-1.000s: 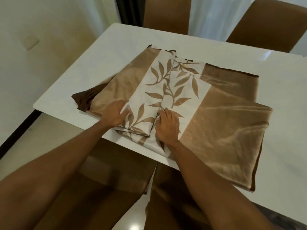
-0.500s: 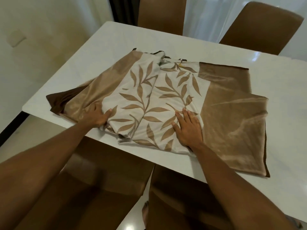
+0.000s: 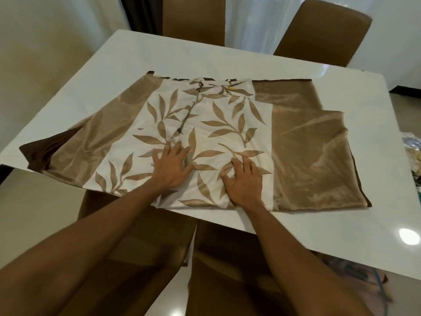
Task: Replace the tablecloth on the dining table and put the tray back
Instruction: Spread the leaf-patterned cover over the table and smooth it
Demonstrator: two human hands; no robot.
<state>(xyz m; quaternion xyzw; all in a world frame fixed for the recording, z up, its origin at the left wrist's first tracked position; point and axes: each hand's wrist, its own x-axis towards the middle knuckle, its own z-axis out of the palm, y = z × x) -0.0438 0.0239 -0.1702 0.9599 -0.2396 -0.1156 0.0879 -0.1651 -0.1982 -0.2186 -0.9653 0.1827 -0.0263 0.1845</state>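
Tablecloth (image 3: 227, 124), head view: partly folded, lying on the white surface (image 3: 341, 224) at its near edge. It has a cream centre panel with tan leaf sprays, glossy tan bands on both sides, and a dark brown border. Our left hand (image 3: 172, 166) lies flat on it, fingers spread. Our right hand (image 3: 243, 181) is beside it with bent fingertips on the cloth; we cannot tell if it pinches.

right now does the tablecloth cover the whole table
No, the tablecloth lies folded, with bare table showing on its far and right sides.
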